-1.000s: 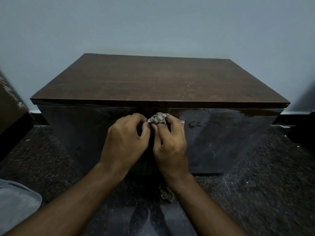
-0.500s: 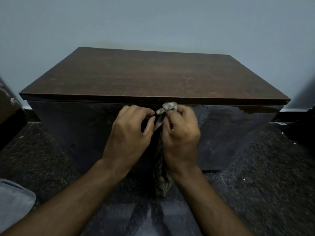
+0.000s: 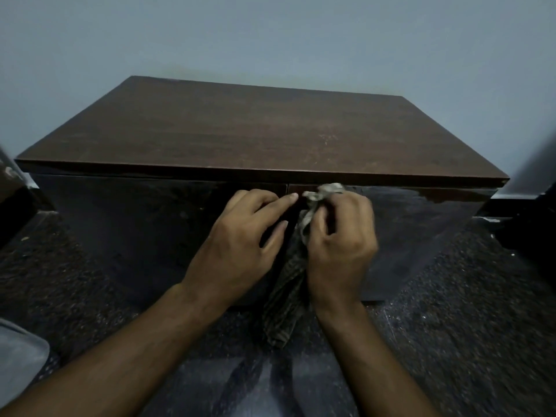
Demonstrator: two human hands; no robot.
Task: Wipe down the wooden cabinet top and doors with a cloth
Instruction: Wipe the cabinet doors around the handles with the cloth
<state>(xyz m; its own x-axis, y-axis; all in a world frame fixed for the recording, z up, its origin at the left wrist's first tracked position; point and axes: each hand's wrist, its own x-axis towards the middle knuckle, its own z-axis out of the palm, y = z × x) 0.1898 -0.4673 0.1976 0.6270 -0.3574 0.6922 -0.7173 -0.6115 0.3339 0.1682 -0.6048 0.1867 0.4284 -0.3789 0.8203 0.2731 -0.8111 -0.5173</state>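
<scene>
A low dark wooden cabinet (image 3: 240, 130) stands against the wall, its brown top bare and its glossy dark doors (image 3: 126, 224) facing me. My right hand (image 3: 341, 248) grips a striped grey-brown cloth (image 3: 288, 299) near the top of the doors, by the seam between them. A bunched end of the cloth sticks up above the fingers and the rest hangs down between my wrists. My left hand (image 3: 240, 245) is beside it, fingers loosely extended, the index fingertip near the cloth and the door seam.
Dark speckled floor (image 3: 451, 311) surrounds the cabinet. A dark piece of furniture (image 3: 12, 206) sits at the left edge, another dark object (image 3: 532, 224) at the right. A grey fabric shape (image 3: 18, 356) lies at the lower left. A pale blue wall (image 3: 270, 34) is behind.
The cloth has unrolled from a bunched wad and now hangs down from my right hand. My left hand has let go of it, its fingers straightening. Both hands rose toward the doors' top edge.
</scene>
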